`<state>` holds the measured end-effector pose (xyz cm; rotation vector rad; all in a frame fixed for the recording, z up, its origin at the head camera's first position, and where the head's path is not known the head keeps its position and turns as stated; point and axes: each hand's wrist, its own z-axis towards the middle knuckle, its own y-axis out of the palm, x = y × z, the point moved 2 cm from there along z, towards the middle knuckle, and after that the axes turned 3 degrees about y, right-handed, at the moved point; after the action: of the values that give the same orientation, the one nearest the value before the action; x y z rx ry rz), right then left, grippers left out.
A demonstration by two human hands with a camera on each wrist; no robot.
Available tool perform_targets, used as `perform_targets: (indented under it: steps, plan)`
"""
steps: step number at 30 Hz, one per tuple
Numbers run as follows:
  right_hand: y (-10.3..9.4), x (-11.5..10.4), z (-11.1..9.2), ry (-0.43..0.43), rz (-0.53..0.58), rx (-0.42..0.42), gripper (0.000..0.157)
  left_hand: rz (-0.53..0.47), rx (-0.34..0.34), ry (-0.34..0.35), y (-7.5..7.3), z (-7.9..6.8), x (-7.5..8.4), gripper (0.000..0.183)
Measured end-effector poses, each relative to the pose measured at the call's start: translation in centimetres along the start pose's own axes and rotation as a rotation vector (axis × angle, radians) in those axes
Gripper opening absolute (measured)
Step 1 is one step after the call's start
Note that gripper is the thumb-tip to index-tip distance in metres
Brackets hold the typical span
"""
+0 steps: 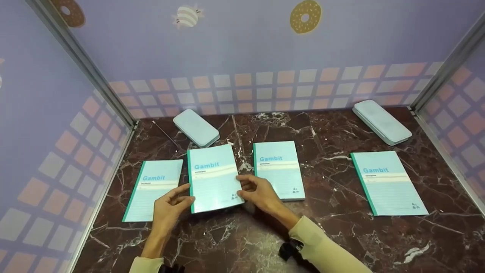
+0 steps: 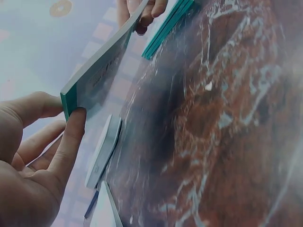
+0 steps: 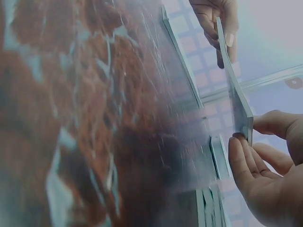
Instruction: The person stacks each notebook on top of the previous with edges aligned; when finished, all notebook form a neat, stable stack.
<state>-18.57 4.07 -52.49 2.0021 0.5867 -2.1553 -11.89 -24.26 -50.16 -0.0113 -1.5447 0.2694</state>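
Observation:
A pale blue notebook (image 1: 214, 185) with a green spine and "Gambit" on its cover is held above the table, slightly tilted. My left hand (image 1: 168, 206) pinches its spine edge between thumb and fingers, as the left wrist view shows on the notebook's corner (image 2: 71, 99). At the opposite edge, my right hand (image 1: 263, 193) pinches it near the lower corner, thumb on the cover and fingers beneath. Beyond the right hand lies a small stack of matching notebooks (image 1: 278, 163). Another notebook (image 1: 159, 182) lies to the left, partly covered by the left hand.
A further notebook (image 1: 390, 185) lies at the right. Two pale, rounded cases rest near the back wall, a left case (image 1: 196, 128) and a right case (image 1: 380, 121). A thin dark stick (image 1: 165, 134) lies beside the left one. Patterned walls enclose the marbled table (image 1: 235, 242).

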Motion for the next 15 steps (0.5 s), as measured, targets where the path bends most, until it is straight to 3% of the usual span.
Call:
perform_targets:
  steps: [15]
  plan:
    - [-3.9, -1.1, -1.4, -0.096, -0.082, 0.032, 0.045, 0.001, -0.083, 0.108, 2.8, 0.6, 1.1, 0.045]
